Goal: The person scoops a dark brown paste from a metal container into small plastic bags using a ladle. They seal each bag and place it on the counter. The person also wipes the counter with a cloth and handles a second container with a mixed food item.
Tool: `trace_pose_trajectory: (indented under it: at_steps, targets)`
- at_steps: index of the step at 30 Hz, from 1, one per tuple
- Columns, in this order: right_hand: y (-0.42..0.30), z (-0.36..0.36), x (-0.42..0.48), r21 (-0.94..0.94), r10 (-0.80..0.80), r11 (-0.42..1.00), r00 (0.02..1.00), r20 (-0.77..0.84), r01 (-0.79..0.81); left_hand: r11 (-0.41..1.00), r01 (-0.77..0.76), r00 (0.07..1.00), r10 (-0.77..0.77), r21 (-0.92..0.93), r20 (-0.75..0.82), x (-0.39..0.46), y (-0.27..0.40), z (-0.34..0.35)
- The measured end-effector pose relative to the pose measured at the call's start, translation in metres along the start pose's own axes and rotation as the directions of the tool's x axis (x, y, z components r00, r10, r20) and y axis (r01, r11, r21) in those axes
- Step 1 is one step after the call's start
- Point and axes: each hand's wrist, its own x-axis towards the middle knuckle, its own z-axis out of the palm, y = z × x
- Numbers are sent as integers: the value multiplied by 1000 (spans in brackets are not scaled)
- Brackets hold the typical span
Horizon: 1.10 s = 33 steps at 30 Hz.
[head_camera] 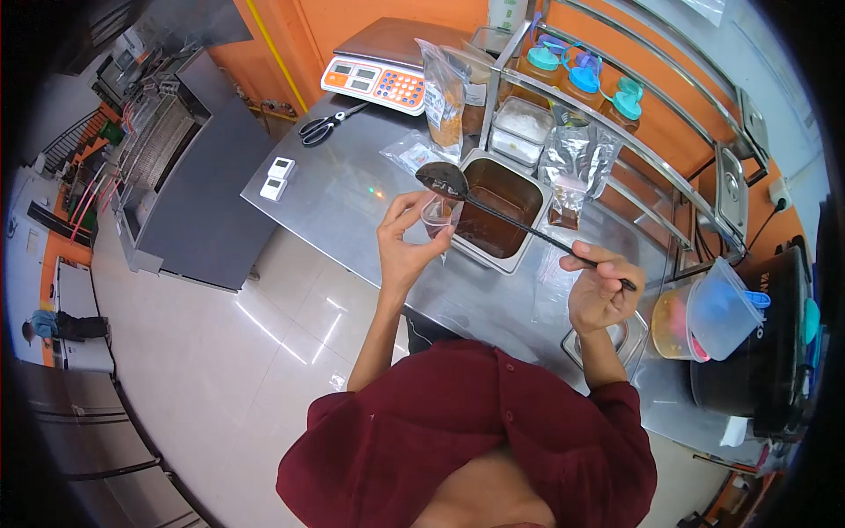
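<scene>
My left hand [408, 236] holds a small clear plastic cup [438, 222] between thumb and fingers, beside the left wall of a steel pan. Across that pan reaches a black ladle [441, 181], its bowl right above the cup. The far end of its handle is in my right hand [604, 285]. Dark brown sauce [505, 204] covers the bottom of the steel pan [476, 157] and smears its walls. Whether liquid is running from the ladle into the cup cannot be made out.
An orange-and-white scale [373, 84], scissors [323, 125] and two white timers [277, 178] are on the steel table [330, 191]. A metal rack [594, 105] with squeeze bottles [584, 82] stands behind. Plastic tubs [716, 310] and a steel lid [604, 340] are at right. A person [63, 326] is far left.
</scene>
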Motion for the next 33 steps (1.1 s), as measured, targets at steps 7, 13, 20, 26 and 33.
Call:
trace_pose_trajectory:
  at_steps: [7,13,20,26,33]
  targets:
    - [0,0,1,-31,-64,997,994,87,67,1000,-11,1000,11,15,-6,1,0,0]
    - [2,-1,-1,-41,-61,997,995,73,64,1000,-9,1000,9,10,-2,1,0,1]
    - [10,4,-1,128,335,942,886,-321,-310,999,-39,999,38,28,10,3,1,2]
    - [18,-1,5,401,585,804,709,-395,-439,999,-41,999,41,7,8,6,6,6]
    - [23,-6,6,560,730,668,580,-363,-490,999,-44,996,44,-5,79,9,11,9]
